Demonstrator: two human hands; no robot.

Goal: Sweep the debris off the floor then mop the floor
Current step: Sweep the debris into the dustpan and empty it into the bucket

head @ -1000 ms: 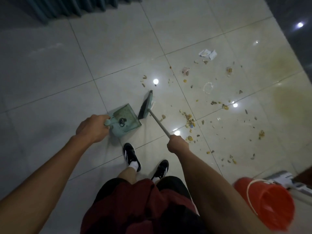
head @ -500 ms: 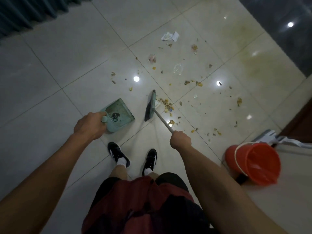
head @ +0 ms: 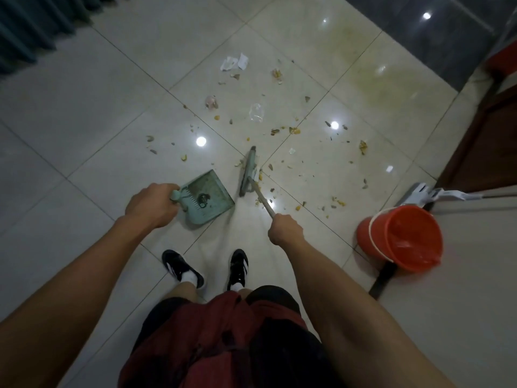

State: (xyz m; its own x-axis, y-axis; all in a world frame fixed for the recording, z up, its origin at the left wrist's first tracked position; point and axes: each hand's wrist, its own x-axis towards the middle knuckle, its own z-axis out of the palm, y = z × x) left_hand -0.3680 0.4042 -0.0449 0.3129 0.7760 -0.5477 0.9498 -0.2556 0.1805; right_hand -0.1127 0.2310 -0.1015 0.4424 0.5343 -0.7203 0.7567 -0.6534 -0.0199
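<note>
My left hand grips the handle of a pale green dustpan that sits on the tiled floor, its mouth facing right toward the brush. A small dark clump lies in the pan. My right hand grips the thin handle of a hand brush, whose head stands on the floor just right of the pan. Debris is scattered over the tiles beyond and right of the brush: yellow crumbs, shells, a clear plastic scrap and torn white paper.
An orange bucket lined with a bag stands at the right. Behind it lies a white mop head with its handle running off right. A yellowish stain marks the far tiles. Dark curtains hang at top left. My two black shoes stand below the dustpan.
The view has swung left, bringing the bucket and mop further into frame. The brush head has shifted right, away from the dustpan and into the crumbs. Both hands keep their grips.
</note>
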